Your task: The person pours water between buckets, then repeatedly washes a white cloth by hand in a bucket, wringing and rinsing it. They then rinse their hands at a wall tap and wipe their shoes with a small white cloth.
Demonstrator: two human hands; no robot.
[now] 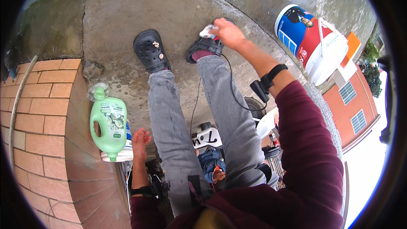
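My right hand is held over one black foam clog, with a small white crumpled wad between its fingers. Something red shows just under that hand. The wad's material cannot be told. The other black foam clog, with small charms on it, stands flat on the concrete. My left hand hangs beside my grey trouser leg, fingers loosely curled and holding nothing, to the right of a light green plastic jug. A black strap with a small device sits on my right forearm, and a cable runs from it.
A tiled ledge runs along the left, with a stone by its corner. At the right stands a blue and red bucket with a white lid. A white machine part, a tyre and a person in denim show behind my legs.
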